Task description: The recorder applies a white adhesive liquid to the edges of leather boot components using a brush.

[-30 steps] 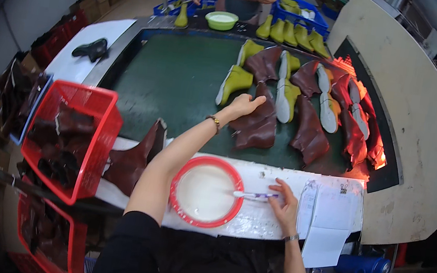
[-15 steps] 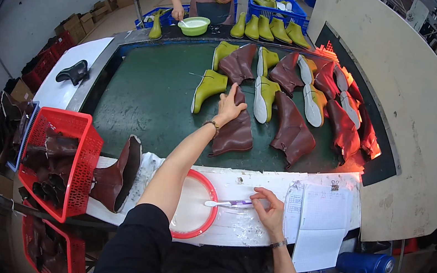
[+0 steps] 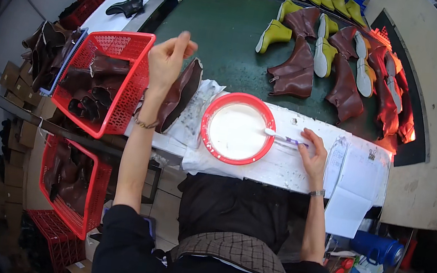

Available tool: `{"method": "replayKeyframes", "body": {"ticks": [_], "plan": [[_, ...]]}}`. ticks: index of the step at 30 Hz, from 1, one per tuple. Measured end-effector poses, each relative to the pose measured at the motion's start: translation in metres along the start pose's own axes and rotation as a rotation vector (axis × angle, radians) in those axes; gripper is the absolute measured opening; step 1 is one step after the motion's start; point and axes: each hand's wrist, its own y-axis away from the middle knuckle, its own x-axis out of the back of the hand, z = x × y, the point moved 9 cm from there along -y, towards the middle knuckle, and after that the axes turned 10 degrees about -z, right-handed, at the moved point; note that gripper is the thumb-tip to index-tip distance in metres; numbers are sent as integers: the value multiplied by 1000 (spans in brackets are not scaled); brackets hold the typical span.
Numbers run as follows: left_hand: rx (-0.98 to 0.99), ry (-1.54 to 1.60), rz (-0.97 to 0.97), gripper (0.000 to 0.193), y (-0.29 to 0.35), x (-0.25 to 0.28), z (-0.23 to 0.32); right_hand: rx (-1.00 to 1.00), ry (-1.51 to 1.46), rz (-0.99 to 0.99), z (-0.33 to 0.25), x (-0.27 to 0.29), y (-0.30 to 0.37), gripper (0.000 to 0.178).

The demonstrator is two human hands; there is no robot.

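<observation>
My left hand [image 3: 168, 63] is raised beside the red basket, its fingers loosely curled with nothing visible in them. Just below and to its right a brown leather boot upper [image 3: 180, 96] stands on the near ledge, partly behind my wrist. In my right hand [image 3: 313, 158] is a white and purple toothbrush [image 3: 285, 138], its head at the right rim of a red-rimmed bowl [image 3: 209, 137] of white liquid. On the green work surface [image 3: 211, 29], several brown boot uppers [image 3: 294, 72] lie near olive-green shoe lasts [image 3: 273, 35] with pale soles.
A red basket [image 3: 139, 83] of brown uppers stands at left, with another red basket [image 3: 94, 192] lower down. An open notebook [image 3: 354, 181] lies right of my right hand, above a blue flask [image 3: 376, 248]. A black shoe [image 3: 126, 6] sits on the white board at far left.
My left hand has left the brown upper on the green surface and swung left toward the basket. The view has tilted downward and shifted left. My right hand keeps the toothbrush by the bowl.
</observation>
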Motion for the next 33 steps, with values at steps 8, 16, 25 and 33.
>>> {"method": "replayKeyframes", "body": {"ticks": [8,16,25,33], "plan": [[-53,-538,-402,115,47,-10,-114,50,138,-93,-68,-27,-5,20],[8,-100,-206,51,73,61,-29,22,552,-148,-112,-37,-28,16],[343,454,-615,36,155,-8,8,239,754,-230,-130,-71,-41,14],[580,627,-938,46,181,-53,14,382,191,-291,-179,-45,-67,19]]}}
